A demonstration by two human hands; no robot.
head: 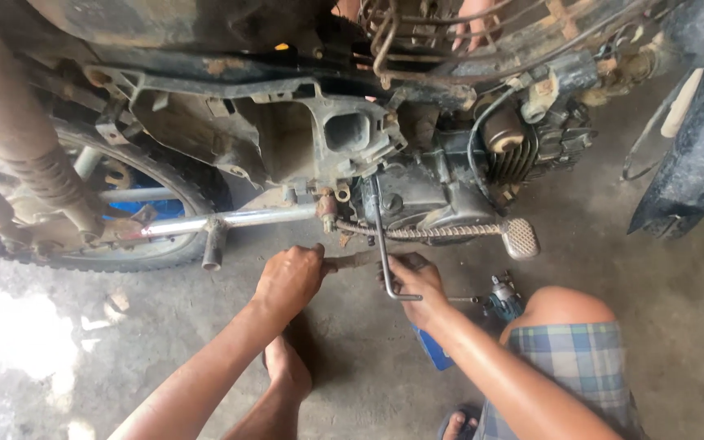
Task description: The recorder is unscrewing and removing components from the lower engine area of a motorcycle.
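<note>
The right hand (419, 281) is closed on the bent wrench (383, 244), whose shaft rises to the engine (417, 195), while the left hand (289, 279) clenches a rusty bar (360, 259) lying crosswise, just left.

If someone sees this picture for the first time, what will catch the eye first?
First, the two hands at centre: the left hand grips a rusty bar, the right hand holds a bent wrench rising to the engine. Above them spreads the grimy motorcycle frame, with the rear wheel at left.
</note>
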